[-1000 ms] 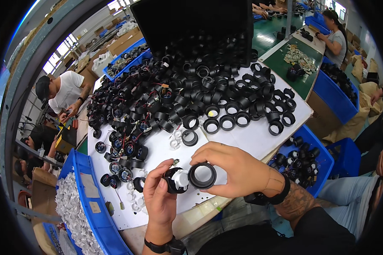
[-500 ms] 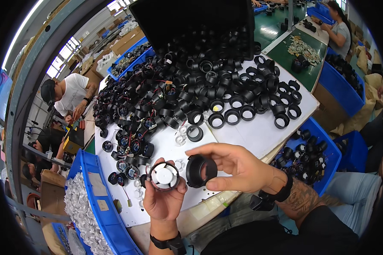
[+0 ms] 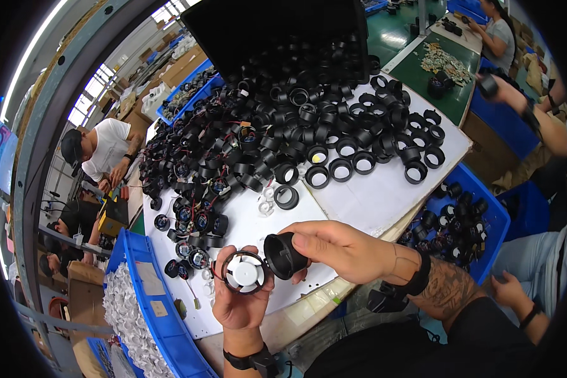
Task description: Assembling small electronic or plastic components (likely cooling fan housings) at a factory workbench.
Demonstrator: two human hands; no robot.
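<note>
My left hand [image 3: 240,310] is closed around a small fan [image 3: 245,272], its white blades facing up inside a black round frame. In my right hand [image 3: 353,253] is a black plastic ring housing [image 3: 282,257], tilted so its hollow opening turns toward the fan. Housing and fan are side by side, their rims very near each other; whether they touch I cannot tell. Beyond my hands on the white tabletop lie a loose black ring [image 3: 286,197] and a few clear plastic rings [image 3: 266,206].
A big heap of black rings [image 3: 359,135] and wired fan parts [image 3: 195,217] covers the table's far side. At left stands a blue bin [image 3: 160,315] of white fan blades; at right, a blue bin [image 3: 494,242] of fans. Other people work nearby, one hand [image 3: 507,94] holding a black part.
My right hand has brought the ring housing closer to the fan and turned its opening toward it. A nearby person's arm has come in at the right.
</note>
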